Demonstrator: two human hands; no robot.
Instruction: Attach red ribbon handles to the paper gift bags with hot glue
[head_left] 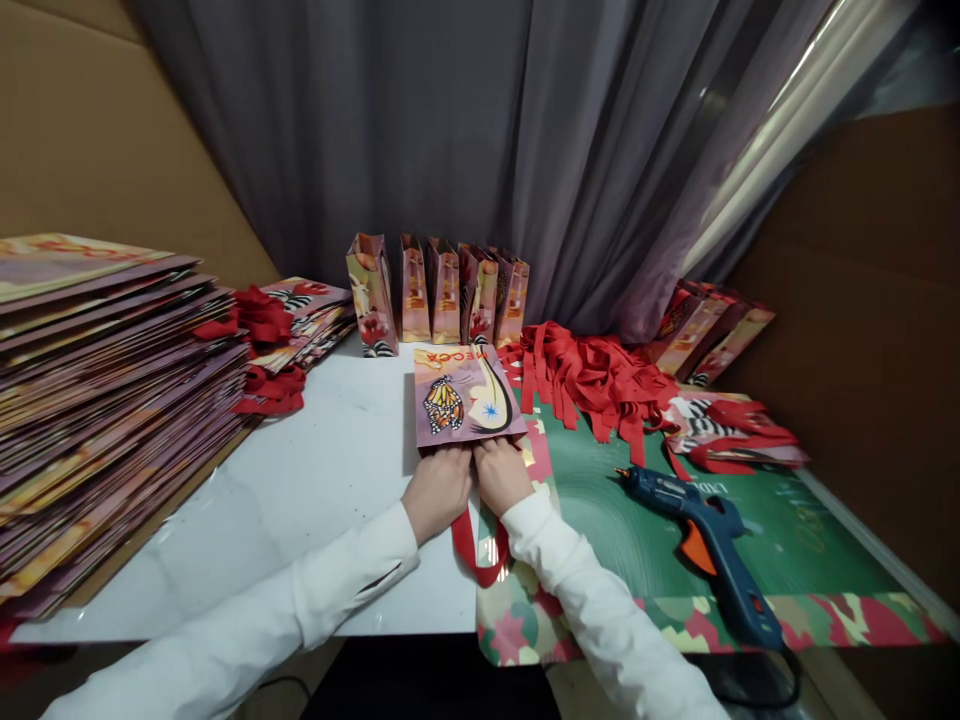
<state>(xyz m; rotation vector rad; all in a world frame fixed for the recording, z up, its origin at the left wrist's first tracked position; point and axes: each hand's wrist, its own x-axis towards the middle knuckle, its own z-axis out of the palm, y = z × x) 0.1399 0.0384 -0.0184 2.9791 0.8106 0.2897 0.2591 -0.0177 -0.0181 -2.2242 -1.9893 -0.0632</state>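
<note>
Bag (466, 395) over mat (600, 520) edge, left hand (441, 492) and right hand (502, 476) at opening, grip unclear, bare tabletop (322, 460) leftward

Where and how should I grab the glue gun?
Best by the handle, from above and the near right: the glue gun lies on its side, handle slanting to the near edge. The orange trigger is on the handle's left; avoid the nozzle, pointing left and possibly hot.
</note>
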